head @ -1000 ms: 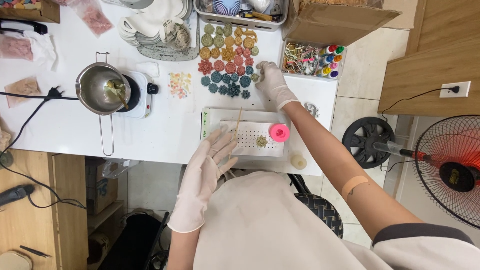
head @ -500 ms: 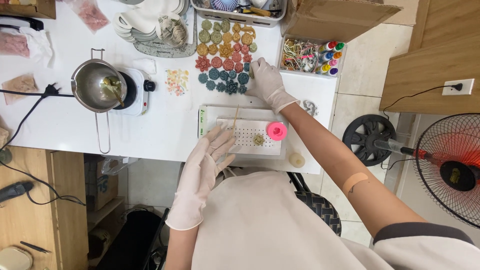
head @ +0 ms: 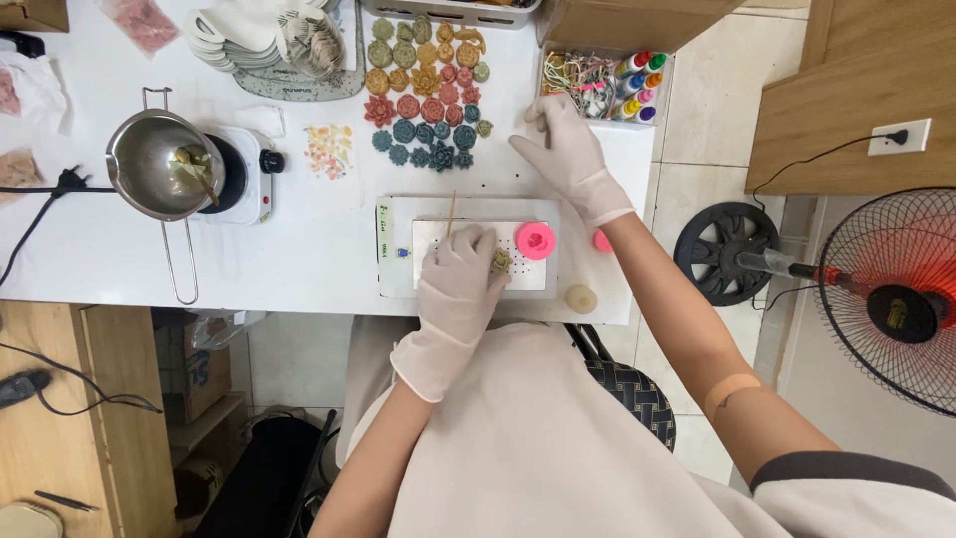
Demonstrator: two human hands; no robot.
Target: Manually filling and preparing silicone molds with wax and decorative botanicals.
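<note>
Left hand (head: 460, 281), in a white disposable glove: fingers curled down and drawn close together over the small olive-green flower-shaped casting (head: 500, 261), which lies at the fingertips, toward the right side of the perforated white rectangular work plate (head: 533, 274). Whether the fingertips pinch the casting or merely rest against it cannot be told. A thin wooden stick (head: 450, 212) rises from beside the knuckles, its long axis running away from the body, toward the far side of the table. Just right of the casting, on the same plate, sits a round bright-pink silicone mould (head: 536, 240).

Right hand (head: 565, 152), likewise gloved: palm down on the white table (head: 299, 239), well apart from the plate on its far side; fingers loosely together, slightly bent, holding nothing visible. The left hand is plainly the nearer to the casting. Beyond the plate lie rows of coloured flower-shaped castings (head: 428, 100); at left, a steel saucepan (head: 157, 164) on a small white hotplate (head: 247, 177).
</note>
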